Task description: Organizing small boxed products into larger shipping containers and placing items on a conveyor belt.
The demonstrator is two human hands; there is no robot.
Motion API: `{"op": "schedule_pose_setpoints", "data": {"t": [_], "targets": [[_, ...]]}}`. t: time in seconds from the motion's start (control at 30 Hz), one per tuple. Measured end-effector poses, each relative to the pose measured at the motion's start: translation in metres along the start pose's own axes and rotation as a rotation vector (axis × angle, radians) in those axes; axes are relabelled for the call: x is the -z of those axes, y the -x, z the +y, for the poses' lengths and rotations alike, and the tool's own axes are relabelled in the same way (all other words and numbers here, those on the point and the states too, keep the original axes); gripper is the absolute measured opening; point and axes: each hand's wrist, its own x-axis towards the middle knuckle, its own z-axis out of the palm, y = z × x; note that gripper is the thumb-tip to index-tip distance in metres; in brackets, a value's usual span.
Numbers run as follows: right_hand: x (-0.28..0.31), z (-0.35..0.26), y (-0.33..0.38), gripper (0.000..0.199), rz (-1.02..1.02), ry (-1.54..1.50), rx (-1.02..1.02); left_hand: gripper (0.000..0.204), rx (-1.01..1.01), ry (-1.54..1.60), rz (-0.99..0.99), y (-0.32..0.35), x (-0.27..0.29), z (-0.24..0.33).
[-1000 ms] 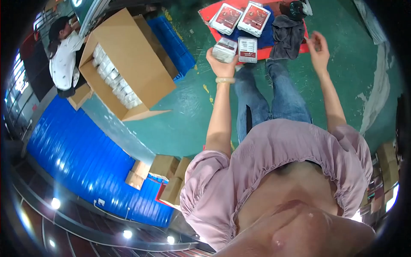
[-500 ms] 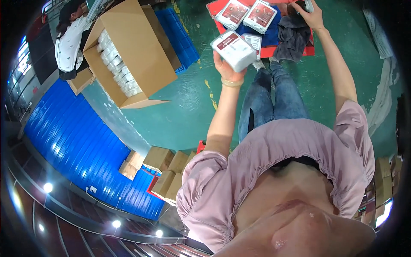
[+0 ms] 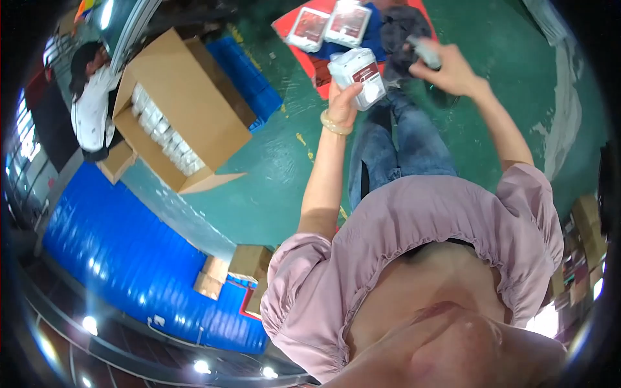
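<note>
My left hand (image 3: pixel 343 107) grips a white boxy pack (image 3: pixel 370 90) with a dark red and white label, its thumb across the front. The pack is held up in front of the red surface and tilted. My right hand (image 3: pixel 456 72) is closed around a small pale grey and black object (image 3: pixel 427 53), blurred, so its kind does not show. Two similar labelled packs, a left one (image 3: pixel 308 30) and a right one (image 3: pixel 348 26), lie on the red surface (image 3: pixel 424 10). Blue cloth (image 3: pixel 374 29) and a crumpled dark grey cloth (image 3: pixel 398 29) lie beside them.
A large open carton (image 3: pixel 200 97) with rows of white wrapped packs (image 3: pixel 162 129) stands to the left, by a blue plastic pallet (image 3: pixel 246 77). Another person (image 3: pixel 94 107) in white is at far left. Brown boxes (image 3: pixel 249 260) stand lower left. The floor (image 3: pixel 278 174) is green.
The pack in my left hand has been turned, and its label now faces a different way. My right hand has come down and inward toward it with the grey and black object. The view has shifted.
</note>
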Motion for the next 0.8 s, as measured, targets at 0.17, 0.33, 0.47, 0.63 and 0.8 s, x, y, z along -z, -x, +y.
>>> {"op": "schedule_pose_setpoints", "data": {"t": [0.17,0.33,0.47,0.63,0.8], "targets": [[-0.025,-0.002,0.039,0.029,-0.018,-0.125,-0.169,0.062,0.059,-0.205,0.0,-0.006,-0.023,-0.017],[-0.039,0.012,0.059,0.029,0.067,-0.167,-0.124,0.062,0.126,-0.33,-0.027,-0.007,-0.027,-0.036],[-0.04,0.015,0.065,0.027,0.078,-0.207,-0.145,0.061,0.132,-0.362,-0.043,-0.008,-0.028,-0.042],[-0.041,0.034,0.073,0.025,0.123,-0.127,-0.199,0.061,0.122,-0.288,-0.039,-0.012,-0.032,-0.048],[-0.038,0.029,0.069,0.024,0.14,-0.102,-0.145,0.059,0.132,-0.209,-0.033,-0.013,-0.028,-0.05]]}}
